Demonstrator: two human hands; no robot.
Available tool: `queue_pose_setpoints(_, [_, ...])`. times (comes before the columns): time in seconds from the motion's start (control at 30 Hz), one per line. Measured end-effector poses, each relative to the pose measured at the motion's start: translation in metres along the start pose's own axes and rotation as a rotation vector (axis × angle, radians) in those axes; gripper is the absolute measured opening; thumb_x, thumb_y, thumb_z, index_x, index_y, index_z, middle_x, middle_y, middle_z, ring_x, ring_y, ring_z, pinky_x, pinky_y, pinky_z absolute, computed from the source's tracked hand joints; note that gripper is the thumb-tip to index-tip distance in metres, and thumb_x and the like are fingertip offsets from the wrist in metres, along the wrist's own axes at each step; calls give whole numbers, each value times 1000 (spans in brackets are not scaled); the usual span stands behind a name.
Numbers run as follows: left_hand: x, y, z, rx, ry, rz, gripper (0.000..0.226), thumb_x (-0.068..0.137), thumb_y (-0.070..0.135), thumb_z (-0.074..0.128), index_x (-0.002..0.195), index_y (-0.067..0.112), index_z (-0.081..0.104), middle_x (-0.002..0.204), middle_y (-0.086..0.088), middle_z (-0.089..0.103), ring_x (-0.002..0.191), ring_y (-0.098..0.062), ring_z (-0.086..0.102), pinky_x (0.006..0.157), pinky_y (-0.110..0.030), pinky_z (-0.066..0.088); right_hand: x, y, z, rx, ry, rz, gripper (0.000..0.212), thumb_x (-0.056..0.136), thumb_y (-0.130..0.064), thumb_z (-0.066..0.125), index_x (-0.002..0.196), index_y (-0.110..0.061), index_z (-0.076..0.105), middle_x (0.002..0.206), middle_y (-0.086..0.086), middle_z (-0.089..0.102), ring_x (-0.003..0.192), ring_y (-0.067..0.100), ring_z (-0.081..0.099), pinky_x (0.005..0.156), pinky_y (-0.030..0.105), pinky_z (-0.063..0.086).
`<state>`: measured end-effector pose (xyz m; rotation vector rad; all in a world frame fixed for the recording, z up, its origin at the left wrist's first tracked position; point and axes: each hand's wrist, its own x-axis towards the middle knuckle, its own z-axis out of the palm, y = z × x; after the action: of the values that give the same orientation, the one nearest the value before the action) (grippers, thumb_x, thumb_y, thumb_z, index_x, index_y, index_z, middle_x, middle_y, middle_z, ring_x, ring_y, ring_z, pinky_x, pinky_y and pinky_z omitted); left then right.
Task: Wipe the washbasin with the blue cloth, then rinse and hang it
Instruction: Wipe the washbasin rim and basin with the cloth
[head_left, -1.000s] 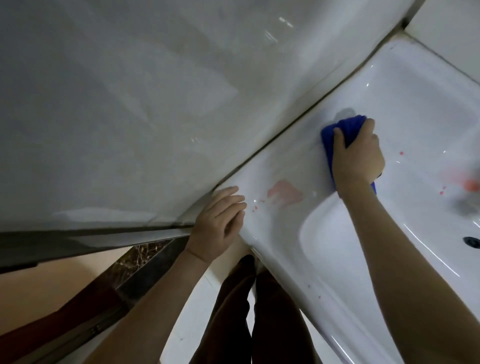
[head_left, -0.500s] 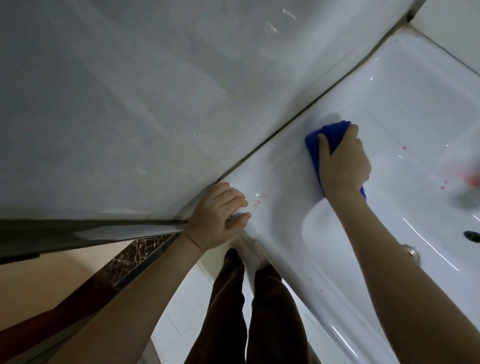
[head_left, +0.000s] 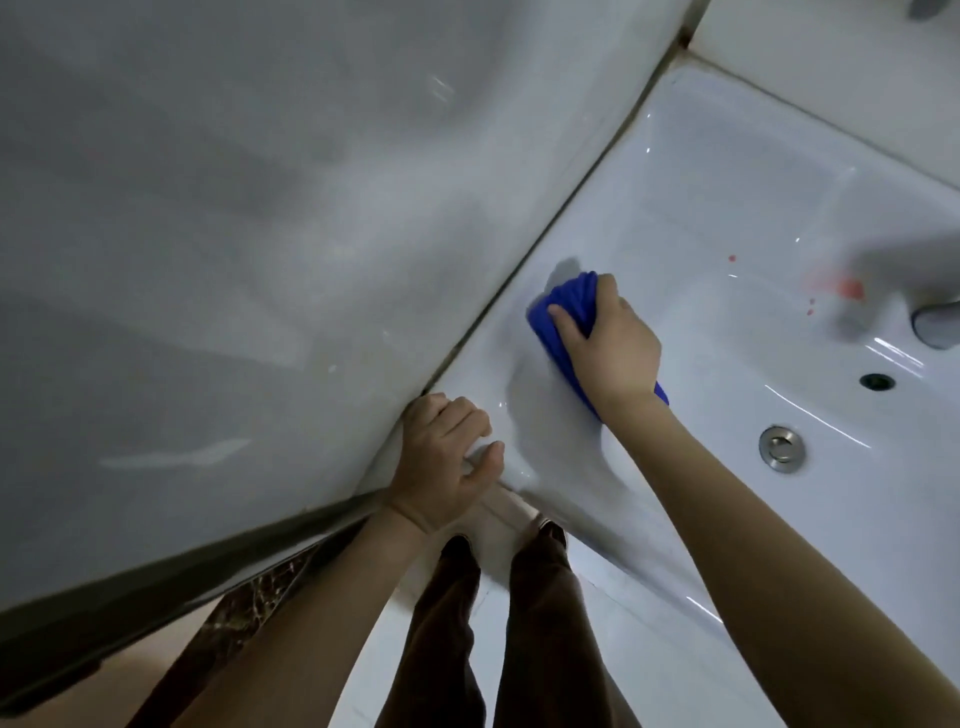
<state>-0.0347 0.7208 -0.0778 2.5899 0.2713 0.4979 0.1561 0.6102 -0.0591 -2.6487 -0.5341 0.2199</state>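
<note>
1. hand state. my right hand (head_left: 610, 348) has its fingers curled over the bunched blue cloth (head_left: 563, 306). it presses the cloth onto the flat left ledge of the washbasin (head_left: 701, 171), just beside the seam (head_left: 498, 295) where the ledge meets the wall (head_left: 260, 234). my left hand (head_left: 447, 462) grips the near left corner of the washbasin at 7 o'clock from the cloth, fingers curled over the edge and thumb on top.

2. hazards, as i judge them.
- red spots (head_left: 732, 258) lie at 2 to 3 o'clock from the cloth and thicken to a smear near the tap (head_left: 935, 322). dragging the cloth through them could spread the colour over clean glaze rather than lift it.
- the glaze is glossy and looks wet. a hard push may send the wad skidding off the ledge into the bowl (head_left: 737, 374).
- the wad is thick, so it may ride over the seam and leave dirt there.
- if i lean on the left corner, a slick edge could let that grip slip.

3. containers. the bowl holds no standing water that i can see. in it are the metal drain plug (head_left: 781, 449) at 4 o'clock from the cloth and the overflow hole (head_left: 877, 381) at 3 o'clock. i cannot tell whether the plug is up or down.
</note>
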Motion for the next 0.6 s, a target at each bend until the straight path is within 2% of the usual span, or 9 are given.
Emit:
queue_pose_setpoints(0.1, [-2,-1,-2,-20,-2,9,23,86,29,49,71,13,58,69,-1,55,72,-20,44,72,-34,37,-43,-10,-1,5,-165,-175,34,92,-55,51,94,-26,34,75,-12,46,61,11,45,50,28,31])
queue_pose_setpoints(0.2, [-2,-2,-4,-44,-21,18,22,87,28,50,73,14,58,71,-1,55,74,-19,44,74,-32,35,-87,9,-14,-15,-288,-235,34,91,-56,54,92,-27,35,80,-11,49,65,13,48,56,30,36])
queue_pose_setpoints(0.27, [-3,-3,-3,-60,-29,18,21,86,28,51,74,14,58,72,-1,55,74,-21,46,76,-32,35,-86,24,-22,-21,-287,-142,36,90,-57,54,99,-25,41,80,-10,53,66,16,50,58,32,38])
queue_pose_setpoints(0.4, [-3,-5,-1,-63,-31,-3,23,87,30,49,74,12,59,71,-2,55,72,-22,48,75,-34,37,-57,1,-3,43,-114,-40,37,89,-58,54,97,-24,42,71,-7,52,63,16,52,55,33,42])
queue_pose_setpoints(0.47, [-4,-3,-3,-64,-41,-5,25,87,30,48,73,12,59,70,-3,55,73,-22,47,75,-32,35,-50,-22,10,43,-91,-56,37,92,-57,50,105,-23,43,76,-5,54,64,18,53,54,34,45])
queue_pose_setpoints(0.53, [-2,-3,-5,-66,-61,0,24,88,29,48,74,12,59,71,-3,55,74,-21,47,74,-32,35,-57,-27,12,21,-137,-117,41,93,-57,48,111,-21,43,84,-3,57,68,18,55,57,35,48])
queue_pose_setpoints(0.6, [-4,-2,-8,-58,-69,-1,22,88,29,50,76,13,59,73,-2,56,76,-20,47,76,-30,33,-78,-18,6,-52,-200,-207,53,90,-63,46,118,-18,42,97,-3,57,76,16,53,62,32,46])
